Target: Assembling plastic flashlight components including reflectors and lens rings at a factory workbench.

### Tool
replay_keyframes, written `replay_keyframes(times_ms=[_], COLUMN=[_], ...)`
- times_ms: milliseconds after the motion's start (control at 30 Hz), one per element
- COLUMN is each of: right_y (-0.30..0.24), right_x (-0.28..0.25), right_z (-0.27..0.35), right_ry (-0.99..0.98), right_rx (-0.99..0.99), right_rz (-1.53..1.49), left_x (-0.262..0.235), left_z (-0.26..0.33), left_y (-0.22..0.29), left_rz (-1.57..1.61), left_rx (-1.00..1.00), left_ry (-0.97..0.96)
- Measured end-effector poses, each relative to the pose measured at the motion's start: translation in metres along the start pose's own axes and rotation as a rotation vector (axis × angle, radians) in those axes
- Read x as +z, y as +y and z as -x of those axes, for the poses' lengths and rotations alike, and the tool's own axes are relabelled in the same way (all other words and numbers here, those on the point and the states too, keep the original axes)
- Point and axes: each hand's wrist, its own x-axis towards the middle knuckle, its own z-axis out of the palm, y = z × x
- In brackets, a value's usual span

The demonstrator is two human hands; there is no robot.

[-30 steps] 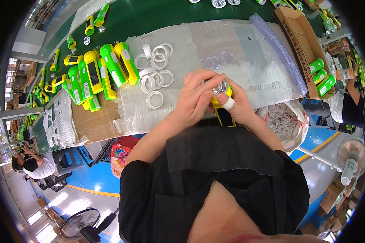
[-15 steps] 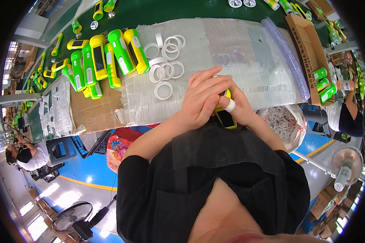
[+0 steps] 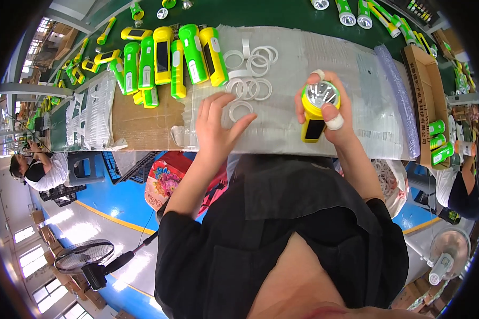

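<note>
My right hand is wrapped round a yellow flashlight, its round reflector end tilted up toward me and a dark panel on its body. White wraps cover the tips of the thumb and a finger on that hand. To the left, my left hand is held over the table with thumb and fingers apart, right beside a white ring. Beyond that ring lie several more white rings, some overlapping. Left of them rests a cluster of green and yellow flashlights without lamp heads showing.
A plastic-covered cardboard sheet lies on the green table. At the right are a bubble-wrap roll and an open carton with green flashlights beside it. A bag of rings hangs below the edge. Other people sit at both sides.
My hands were together over the flashlight. They have parted: the left has moved left to the rings, while the right has lifted the flashlight, showing its reflector. The view has shifted too.
</note>
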Motion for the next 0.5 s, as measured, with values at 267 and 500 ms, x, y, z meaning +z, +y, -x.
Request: replay_keyframes(times_ms=[267, 500], right_y=[0.020, 0.019], right_x=[-0.005, -0.006], right_z=[-0.008, -0.008], right_ry=[-0.085, -0.073], right_rx=[0.011, 0.020], right_rz=[0.029, 0.009], left_x=[0.006, -0.007], left_z=[0.015, -0.023], left_y=[-0.011, 0.001], left_rz=[-0.142, 0.255], left_rx=[-0.014, -0.121], left_ry=[-0.155, -0.284])
